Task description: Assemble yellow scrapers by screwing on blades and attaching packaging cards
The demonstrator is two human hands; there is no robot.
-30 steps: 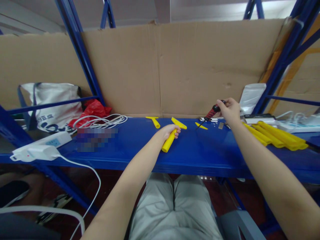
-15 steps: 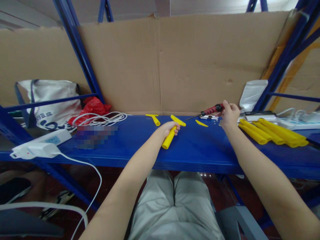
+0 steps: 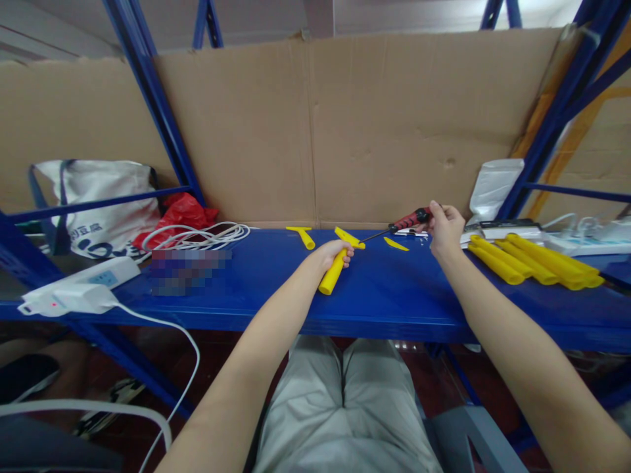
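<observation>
My left hand [image 3: 331, 254] is closed round the handle of a yellow plastic scraper [image 3: 337, 265] that rests on the blue shelf [image 3: 394, 295]; the scraper's flat head points away from me. My right hand [image 3: 444, 226] grips a red-and-black screwdriver [image 3: 405, 222] by its handle. The screwdriver lies nearly level, its thin tip close to the scraper's head. A small yellow blade piece [image 3: 396, 244] lies on the shelf just below the screwdriver.
A second yellow scraper [image 3: 302, 235] lies further back. Several yellow handles [image 3: 535, 263] are piled at the right beside a white pouch [image 3: 494, 187]. A coiled white cable [image 3: 200, 236], a red bag [image 3: 182, 213], a power strip [image 3: 79, 288] and a white tote [image 3: 101, 203] are at left. Cardboard [image 3: 345, 131] backs the shelf.
My right hand has swung the screwdriver from pointing down at the shelf to nearly level and brought its tip left, close to the scraper's head. My left hand has kept its grip.
</observation>
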